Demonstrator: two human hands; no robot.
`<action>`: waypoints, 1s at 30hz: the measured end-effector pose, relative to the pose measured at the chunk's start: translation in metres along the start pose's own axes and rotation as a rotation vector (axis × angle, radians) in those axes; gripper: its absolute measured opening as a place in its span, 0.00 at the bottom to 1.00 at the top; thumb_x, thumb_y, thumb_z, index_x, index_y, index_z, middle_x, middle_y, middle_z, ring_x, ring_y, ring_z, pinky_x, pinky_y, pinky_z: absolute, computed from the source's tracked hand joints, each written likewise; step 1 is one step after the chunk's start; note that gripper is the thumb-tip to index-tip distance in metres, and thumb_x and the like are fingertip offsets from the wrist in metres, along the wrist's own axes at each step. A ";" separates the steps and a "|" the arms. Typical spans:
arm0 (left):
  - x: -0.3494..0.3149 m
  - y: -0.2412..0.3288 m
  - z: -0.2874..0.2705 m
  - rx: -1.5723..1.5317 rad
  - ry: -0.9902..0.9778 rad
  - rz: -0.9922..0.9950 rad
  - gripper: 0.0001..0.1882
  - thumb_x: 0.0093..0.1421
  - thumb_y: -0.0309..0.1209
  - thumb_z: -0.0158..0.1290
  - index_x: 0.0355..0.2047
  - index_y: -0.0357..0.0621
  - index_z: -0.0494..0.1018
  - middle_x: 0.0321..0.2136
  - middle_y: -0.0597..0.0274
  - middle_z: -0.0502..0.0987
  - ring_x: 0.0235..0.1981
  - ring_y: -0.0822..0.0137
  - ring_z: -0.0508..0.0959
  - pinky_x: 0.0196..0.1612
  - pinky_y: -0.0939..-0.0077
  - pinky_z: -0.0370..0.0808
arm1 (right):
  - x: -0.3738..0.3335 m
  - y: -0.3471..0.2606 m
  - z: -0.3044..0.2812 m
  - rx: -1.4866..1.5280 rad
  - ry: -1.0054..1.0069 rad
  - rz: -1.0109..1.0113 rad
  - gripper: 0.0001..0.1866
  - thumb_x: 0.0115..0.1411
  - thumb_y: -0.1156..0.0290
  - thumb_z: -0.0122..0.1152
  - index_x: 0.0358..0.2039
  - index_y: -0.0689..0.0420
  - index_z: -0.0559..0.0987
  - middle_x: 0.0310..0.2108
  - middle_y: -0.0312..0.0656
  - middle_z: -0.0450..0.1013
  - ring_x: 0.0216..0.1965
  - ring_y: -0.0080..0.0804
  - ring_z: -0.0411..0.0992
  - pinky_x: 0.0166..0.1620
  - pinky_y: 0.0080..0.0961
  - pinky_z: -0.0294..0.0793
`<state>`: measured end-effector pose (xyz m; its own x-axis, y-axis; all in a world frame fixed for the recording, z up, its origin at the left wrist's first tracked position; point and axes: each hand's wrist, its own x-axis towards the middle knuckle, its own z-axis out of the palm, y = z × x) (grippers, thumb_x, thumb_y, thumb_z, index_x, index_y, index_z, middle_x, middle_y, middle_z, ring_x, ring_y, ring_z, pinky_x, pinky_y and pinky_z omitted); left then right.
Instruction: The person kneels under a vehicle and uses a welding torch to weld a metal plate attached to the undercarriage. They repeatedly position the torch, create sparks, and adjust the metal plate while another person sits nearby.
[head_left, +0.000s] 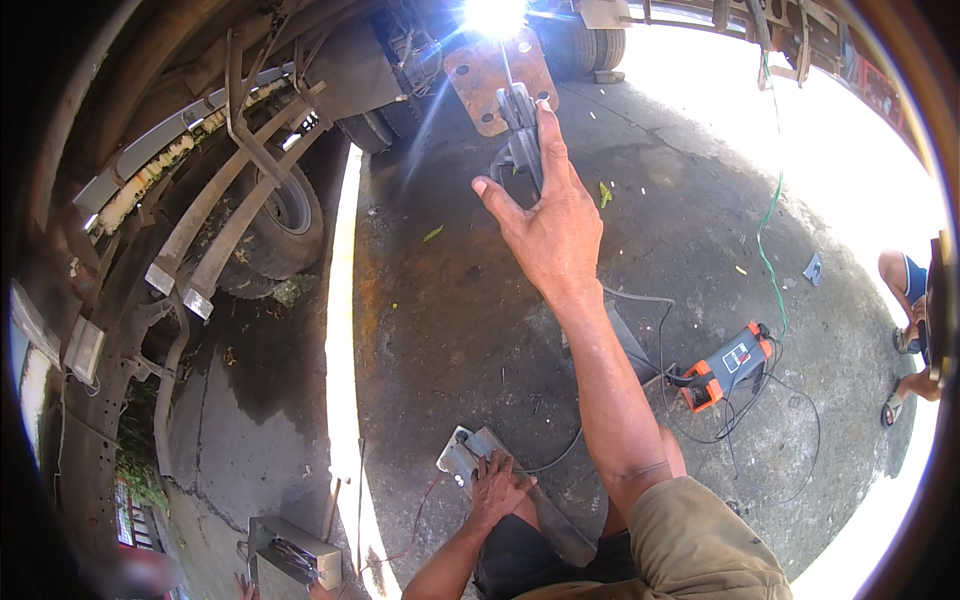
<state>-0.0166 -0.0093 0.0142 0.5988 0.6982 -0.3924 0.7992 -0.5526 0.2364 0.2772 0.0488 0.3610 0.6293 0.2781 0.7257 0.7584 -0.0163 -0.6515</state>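
Observation:
My right hand (545, 225) is raised toward the underside of a truck and holds a dark welding electrode holder (520, 125). Its rod reaches up to a blinding white arc (495, 15) at a rusty steel plate (480, 75) on the truck frame. The forefinger points up beside the holder and the thumb sticks out left. My left hand (497, 487) is low by my knee, fingers curled over a flat grey metal bar (465, 452) that runs down to the right under my leg.
An orange and grey welding machine (725, 365) sits on the concrete at right with black cables (700, 430) looped about it. A green wire (768, 230) hangs down. A truck tyre (285, 215) and leaf springs (200, 225) fill the left. Another person's legs (905, 290) show at far right. A metal box (295, 550) lies lower left.

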 end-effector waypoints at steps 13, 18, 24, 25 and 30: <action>0.001 -0.001 0.001 -0.009 -0.006 0.000 0.49 0.63 0.66 0.55 0.73 0.44 0.64 0.76 0.42 0.55 0.77 0.36 0.52 0.74 0.35 0.55 | 0.002 0.002 0.000 0.027 -0.006 -0.007 0.54 0.61 0.49 0.73 0.80 0.39 0.50 0.41 0.51 0.77 0.39 0.53 0.82 0.39 0.52 0.81; 0.000 -0.001 0.000 -0.017 0.001 0.003 0.49 0.63 0.66 0.55 0.72 0.44 0.65 0.76 0.42 0.55 0.76 0.36 0.52 0.74 0.35 0.54 | 0.002 -0.002 -0.001 0.019 -0.020 0.019 0.53 0.61 0.50 0.73 0.80 0.39 0.50 0.41 0.51 0.77 0.39 0.53 0.82 0.38 0.52 0.81; 0.001 -0.002 0.002 -0.015 0.010 0.004 0.48 0.63 0.66 0.55 0.72 0.44 0.65 0.75 0.41 0.56 0.76 0.36 0.53 0.74 0.35 0.54 | 0.004 0.000 -0.002 0.026 -0.024 0.013 0.53 0.61 0.51 0.73 0.79 0.40 0.51 0.42 0.52 0.77 0.40 0.54 0.82 0.40 0.52 0.81; 0.000 -0.002 0.003 -0.015 0.012 0.003 0.48 0.63 0.66 0.55 0.72 0.44 0.65 0.75 0.41 0.56 0.76 0.36 0.53 0.74 0.35 0.54 | 0.004 -0.001 -0.001 0.024 -0.023 0.007 0.53 0.61 0.51 0.73 0.79 0.41 0.51 0.42 0.52 0.77 0.40 0.54 0.82 0.40 0.52 0.81; 0.001 -0.002 0.004 -0.010 0.011 0.001 0.48 0.62 0.66 0.55 0.72 0.44 0.66 0.75 0.41 0.56 0.76 0.36 0.53 0.74 0.35 0.55 | 0.005 0.000 -0.001 0.039 -0.026 0.007 0.53 0.61 0.51 0.73 0.79 0.41 0.51 0.42 0.53 0.77 0.41 0.56 0.82 0.41 0.53 0.81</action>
<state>-0.0179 -0.0088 0.0099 0.6004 0.7023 -0.3826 0.7989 -0.5489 0.2460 0.2805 0.0494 0.3653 0.6292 0.3034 0.7156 0.7467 0.0194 -0.6648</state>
